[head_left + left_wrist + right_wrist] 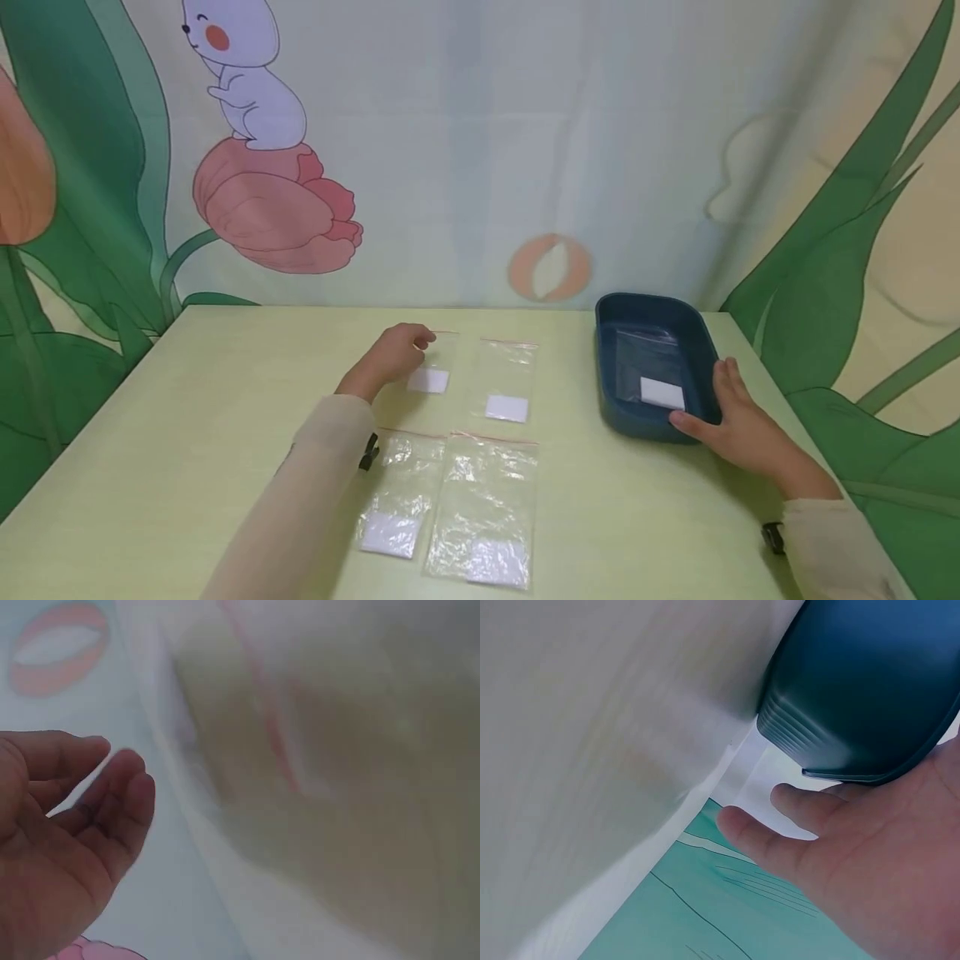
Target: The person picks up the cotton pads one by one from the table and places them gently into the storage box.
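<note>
My left hand (392, 360) hovers at the upper left zip bag (428, 381), overlapping its left side in the head view. Its fingers are loosely bent, and the left wrist view shows nothing between thumb and fingertips. Beside that bag lies another clear zip bag (507, 375) with a white label and a red seal line. My right hand (750, 429) rests against the near right corner of a dark blue plastic bin (637, 425), thumb at the front rim, fingers extended along the side. Inside the bin lies a clear bag with a white label (662, 393).
Two larger clear zip bags lie nearer to me, a left one (401, 483) and a right one (487, 500), edges close together. The pale table (187, 450) meets a printed curtain (450, 167) at the back. The bin stands near the table's right edge.
</note>
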`<act>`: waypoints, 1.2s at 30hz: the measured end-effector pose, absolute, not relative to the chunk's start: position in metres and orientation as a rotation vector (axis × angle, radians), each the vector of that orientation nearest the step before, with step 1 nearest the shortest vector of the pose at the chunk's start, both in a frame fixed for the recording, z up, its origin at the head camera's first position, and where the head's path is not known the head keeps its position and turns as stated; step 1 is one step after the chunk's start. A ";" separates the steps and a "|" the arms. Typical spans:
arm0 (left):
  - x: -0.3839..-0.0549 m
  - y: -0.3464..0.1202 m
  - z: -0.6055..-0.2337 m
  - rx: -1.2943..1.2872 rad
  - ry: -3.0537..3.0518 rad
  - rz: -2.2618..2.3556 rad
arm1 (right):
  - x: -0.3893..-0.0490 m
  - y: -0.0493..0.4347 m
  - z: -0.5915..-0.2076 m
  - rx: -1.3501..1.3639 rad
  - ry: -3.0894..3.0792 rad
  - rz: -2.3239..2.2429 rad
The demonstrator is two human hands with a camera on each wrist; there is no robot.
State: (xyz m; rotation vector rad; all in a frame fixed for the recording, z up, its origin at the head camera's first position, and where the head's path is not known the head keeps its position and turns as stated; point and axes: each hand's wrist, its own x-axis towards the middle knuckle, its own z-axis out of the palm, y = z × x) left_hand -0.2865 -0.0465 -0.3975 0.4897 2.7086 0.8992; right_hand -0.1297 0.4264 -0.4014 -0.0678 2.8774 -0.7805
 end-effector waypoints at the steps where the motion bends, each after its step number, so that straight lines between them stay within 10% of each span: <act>1: -0.288 -0.051 -0.401 0.453 2.704 0.865 | -0.129 0.426 -0.402 -0.069 2.876 -0.783; 36: -0.286 -0.071 -0.418 0.169 2.593 1.304 | -0.131 0.432 -0.411 -0.105 2.932 -0.768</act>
